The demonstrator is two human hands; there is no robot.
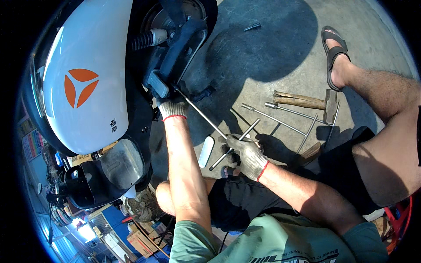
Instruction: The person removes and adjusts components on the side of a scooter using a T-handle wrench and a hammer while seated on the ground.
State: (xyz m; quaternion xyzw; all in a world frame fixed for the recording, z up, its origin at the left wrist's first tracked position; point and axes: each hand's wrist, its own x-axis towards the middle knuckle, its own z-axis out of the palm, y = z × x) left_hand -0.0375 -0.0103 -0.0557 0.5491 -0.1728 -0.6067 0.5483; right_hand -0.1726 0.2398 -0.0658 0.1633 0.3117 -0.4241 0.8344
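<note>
My right hand [247, 155], in a grey-white work glove with a red cuff, is closed round the crossbar of a long steel T-handle wrench [204, 116]. The wrench's shaft slants up and left to the underside of a white scooter [98, 39]. There my left hand [173, 108], gloved the same way, is closed about the socket end. Its fingertips lie in deep shadow, and the fastener under the socket is hidden. Close above this hand is a grey pedal-like block [158, 84]. A pale blue flat oblong piece [206, 151] lies on the floor between my forearms.
On the concrete floor to the right lie a wooden-handled hammer [302, 100] and more T-handle wrenches [276, 119]. A small dark socket [252, 27] lies farther off. The scooter's rear wheel [175, 17] stands at the top. Cardboard boxes [144, 241] sit at lower left.
</note>
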